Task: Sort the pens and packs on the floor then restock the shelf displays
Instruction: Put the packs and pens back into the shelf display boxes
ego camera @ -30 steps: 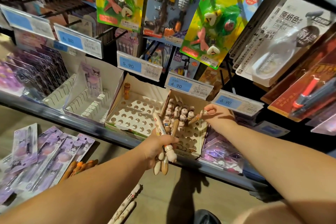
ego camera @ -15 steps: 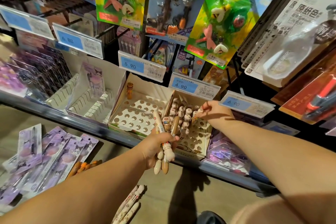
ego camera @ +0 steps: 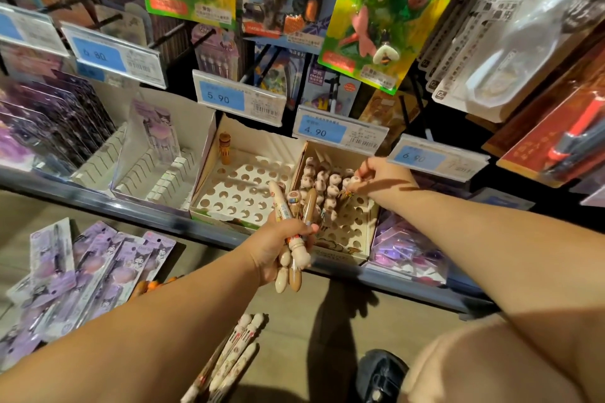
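A: Item one?
B: Cream bundle (ego camera: pixel 296 222) gripped in my left hand (ego camera: pixel 275 249); standing pens (ego camera: pixel 322 186) upright in the right holed box (ego camera: pixel 340 253); loose pens (ego camera: pixel 229 360) lying on the near floor.
A: Item two?
B: Purple packs (ego camera: pixel 98 268), fanned flat, floor left.

Fingertips of right hand (ego camera: pixel 383 173) lost among pen tops (ego camera: pixel 322 183) in the display box (ego camera: pixel 343 253), grip unclear; left hand (ego camera: pixel 275 247) covering middles of the held pens (ego camera: pixel 280 203); floor pens (ego camera: pixel 229 360) cut by bottom edge; price tag (ego camera: pixel 438 159) small print unreadable
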`<state>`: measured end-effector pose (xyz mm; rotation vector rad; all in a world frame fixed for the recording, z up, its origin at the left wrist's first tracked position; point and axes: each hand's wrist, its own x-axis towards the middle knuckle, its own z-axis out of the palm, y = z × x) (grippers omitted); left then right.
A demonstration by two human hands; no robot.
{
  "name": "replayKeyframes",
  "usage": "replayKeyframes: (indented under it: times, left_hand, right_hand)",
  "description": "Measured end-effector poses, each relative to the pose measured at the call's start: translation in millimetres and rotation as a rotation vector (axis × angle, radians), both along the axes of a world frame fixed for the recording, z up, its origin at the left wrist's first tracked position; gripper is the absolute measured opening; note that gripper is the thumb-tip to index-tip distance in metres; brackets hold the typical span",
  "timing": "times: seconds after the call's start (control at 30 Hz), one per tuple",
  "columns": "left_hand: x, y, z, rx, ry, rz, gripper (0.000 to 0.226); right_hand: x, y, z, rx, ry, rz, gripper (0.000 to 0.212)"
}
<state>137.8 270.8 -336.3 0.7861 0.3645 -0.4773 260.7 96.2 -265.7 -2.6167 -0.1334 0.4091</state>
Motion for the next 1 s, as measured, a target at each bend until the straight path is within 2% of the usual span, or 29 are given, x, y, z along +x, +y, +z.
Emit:
replayKeyframes:
  times: [0.07, 0.2, 0.3, 0.37, 0.43, 0.5, 0.53, 0.6, 0.67, 0.7, 0.83, 0.93, 1.0]
  left_hand:
    - [-1, 0, 1, -0.007, 0.007, -0.012, 0.045]
    - [-1, 0, 2, -0.023, 0.007, -0.035, 0.055]
    - [-1, 0, 3, -0.03, 0.01, -0.058, 0.062]
    - [-1, -1, 2, -0.041, 0.012, -0.079, 0.063]
    - [-1, -2, 4, -0.063, 0.016, -0.084, 0.048]
    - [-2, -4, 7, -0.087, 0.023, -0.072, 0.037]
    - [-2, -5, 8, -0.094, 0.02, -0.066, 0.036]
    - [-3, -6, 11, -0.1, 0.018, -0.063, 0.035]
    - [-3, -7, 13, -0.095, 0.028, -0.057, 0.031]
    - [-3, -8, 14, -0.093, 0.031, -0.052, 0.031]
    - [-6, -14, 20, -0.083, 0.016, -0.066, 0.026]
    - [-10, -19, 23, -0.081, 0.009, -0.077, 0.02]
    - [-12, -21, 23, -0.061, 0.007, -0.088, 0.028]
  right_hand:
    - [0, 0, -3, -0.065, -0.025, 0.028, 0.025]
    - [2, -1, -9, -0.18, 0.047, 0.05, 0.015]
    - [1, -1, -10, -0.204, 0.122, 0.116, 0.031]
    - [1, -2, -14, -0.384, 0.117, 0.199, 0.043]
    - [-1, 0, -17, -0.609, 0.176, 0.308, 0.059]
    - [-5, -1, -20, -0.679, 0.225, 0.342, 0.067]
    - [-4, -3, -22, -0.654, 0.22, 0.322, 0.069]
    - [-5, -3, -20, -0.413, 0.125, 0.179, 0.057]
    - [-12, 3, -12, -0.102, 0.08, 0.047, 0.017]
    - [-18, 7, -4, -0.003, 0.123, 0.032, 0.003]
    - [-48, 19, 14, 0.153, 0.38, 0.182, 0.035]
    - [-58, 17, 14, 0.22, 0.408, 0.156, 0.023]
    - [-63, 13, 13, 0.272, 0.442, 0.119, 0.014]
